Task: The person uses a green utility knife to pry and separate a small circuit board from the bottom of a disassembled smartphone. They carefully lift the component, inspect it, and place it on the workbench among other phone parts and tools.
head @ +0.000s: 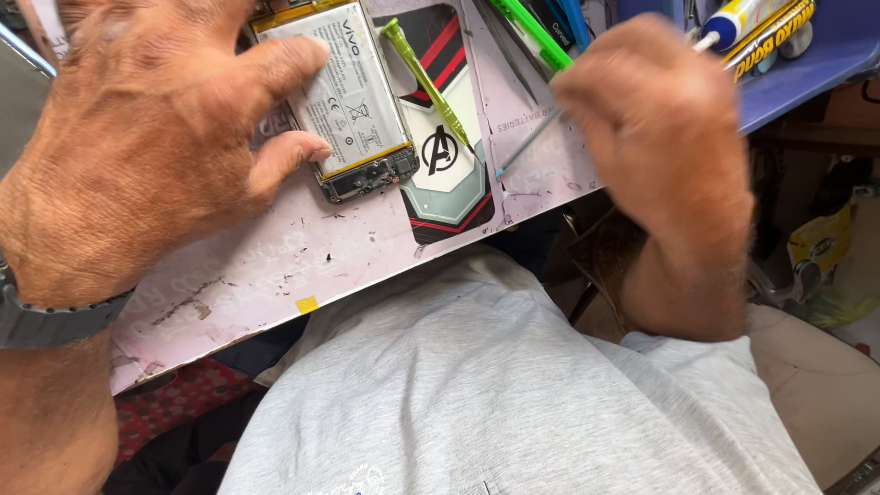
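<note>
An opened phone (353, 101) with its grey battery showing lies on a pale pink work mat (275, 266). My left hand (137, 137) rests on the phone's left side, its fingers pressing on the battery and the lower edge. My right hand (660, 137) hovers to the right with its fingers closed on a thin grey tool (527, 147), whose blue tip points down at the mat. A green-handled screwdriver (426, 82) lies loose beside the phone, on a phone back cover (445, 156) printed in red, black and grey.
A blue tray (807, 69) at the top right holds glue tubes and other tools. Bright green tweezers (532, 32) and a metal tool lie at the top of the mat. My grey shirt fills the lower frame. A wristwatch sits on my left wrist.
</note>
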